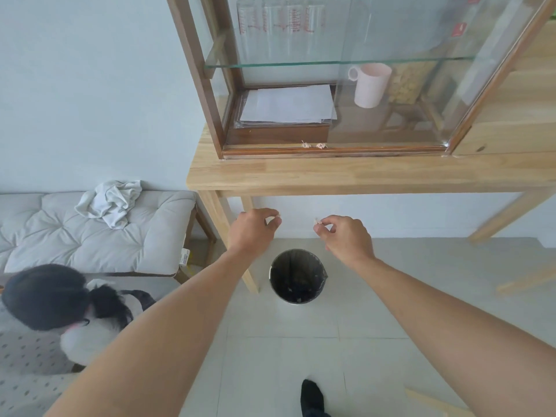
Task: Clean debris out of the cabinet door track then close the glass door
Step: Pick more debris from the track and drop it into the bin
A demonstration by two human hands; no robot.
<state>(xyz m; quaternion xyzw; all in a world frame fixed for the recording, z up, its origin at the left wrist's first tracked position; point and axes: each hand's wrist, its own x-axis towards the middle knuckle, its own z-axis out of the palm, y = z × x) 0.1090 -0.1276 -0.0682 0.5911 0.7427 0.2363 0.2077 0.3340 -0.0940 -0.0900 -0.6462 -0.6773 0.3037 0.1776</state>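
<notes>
A wooden cabinet with a sliding glass door point(421, 85) stands on a pale wooden table point(301, 173). The door sits slid to the right, leaving the left half uncovered. Two small crumpled debris bits point(313, 145) lie in the bottom door track point(361, 150). My left hand point(254, 228) pinches a small debris bit point(278, 218) between its fingertips. My right hand point(344, 236) pinches another debris bit point(317, 221). Both hands hover below the table edge, above a round grey waste bin point(298, 276) on the floor.
Inside the cabinet are a stack of white papers point(288, 105), a pink mug point(371, 84) and glass beakers point(279, 25) on a glass shelf. A cushioned bench point(90, 233) with a crumpled cloth stands at left. A person sits low at the left. A table leg point(231, 236) is beside the bin.
</notes>
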